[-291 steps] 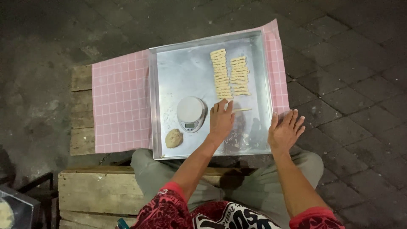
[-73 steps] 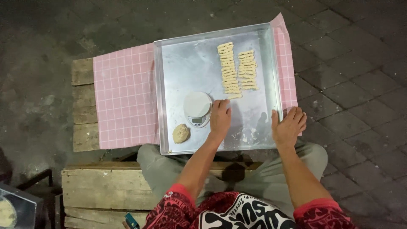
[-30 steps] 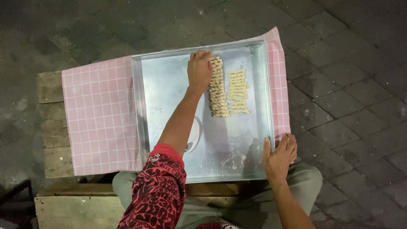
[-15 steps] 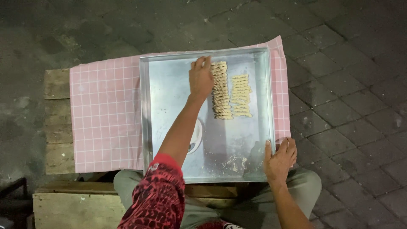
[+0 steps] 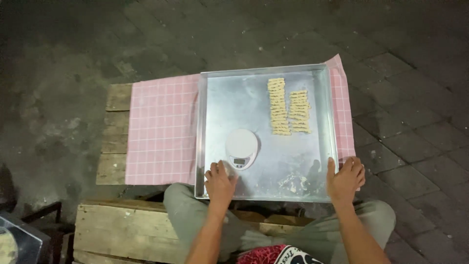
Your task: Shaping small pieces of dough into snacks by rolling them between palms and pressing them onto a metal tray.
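Note:
A shiny metal tray (image 5: 215,98) lies on a pink checked cloth (image 5: 161,129). Two rows of pale twisted dough pieces (image 5: 278,106) sit in its far right part. A round white kitchen scale (image 5: 242,148) stands near the tray's middle front. My left hand (image 5: 220,183) rests palm down with bent fingers in the tray's near left corner, right beside the scale. What lies under it is hidden. My right hand (image 5: 346,178) grips the tray's near right rim, thumb inside and fingers outside on the cloth.
The cloth covers a low wooden pallet table (image 5: 115,137) on dark paving stones (image 5: 405,98). I sit on a wooden bench (image 5: 122,234), knees under the tray's near edge. A clear container (image 5: 14,242) shows at the bottom left.
My left hand has drawn back from the far end of the dough rows to the tray's near left corner. The scale, hidden by my arm before, is now uncovered. My right hand stays on the rim.

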